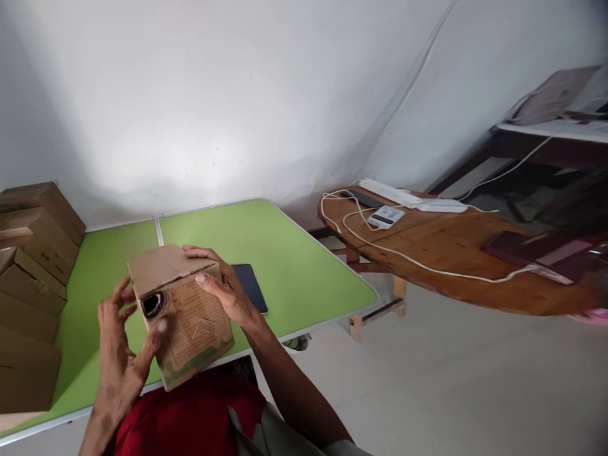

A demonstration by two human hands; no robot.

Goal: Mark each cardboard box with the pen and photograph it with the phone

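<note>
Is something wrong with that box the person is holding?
Yes. The cardboard box, held between the left hand and right hand, has a ragged dark hole in the side facing the camera, and its bottom edge looks stained and worn.

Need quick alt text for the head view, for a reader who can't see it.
Both hands, left hand and right hand, hold a worn cardboard box above a green table. A dark phone lies on the table.
</note>
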